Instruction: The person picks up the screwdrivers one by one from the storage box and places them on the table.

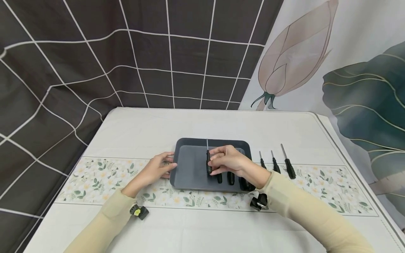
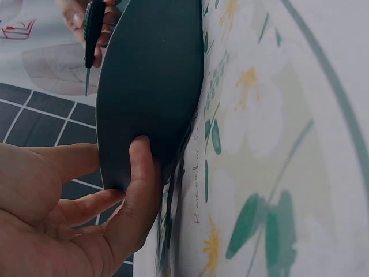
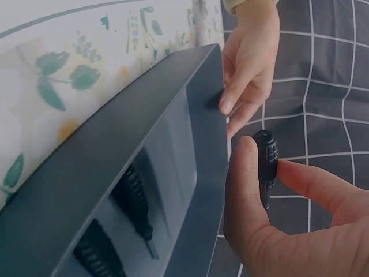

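My right hand [image 1: 230, 161] pinches a small screwdriver [image 1: 209, 162] by its black ribbed handle, thin metal shaft pointing away, above the dark grey tray [image 1: 190, 172]. In the right wrist view, the handle [image 3: 267, 158] sits between thumb and fingertips. My left hand [image 1: 157, 166] grips the tray's left end; the left wrist view has fingers on both sides of the rim, one fingertip pressing the outer wall [image 2: 155, 75]. Several black-handled screwdrivers [image 1: 231, 178] lie in the tray's right half, partly covered by my right hand and forearm.
Three more screwdrivers lie in a row on the table right of the tray: one small [image 1: 262, 162], one beside it [image 1: 276, 166] and a larger one [image 1: 289, 168]. A white tablecloth [image 1: 152, 130] with a floral band covers the table. A dark checked curtain [image 1: 186, 56] hangs behind.
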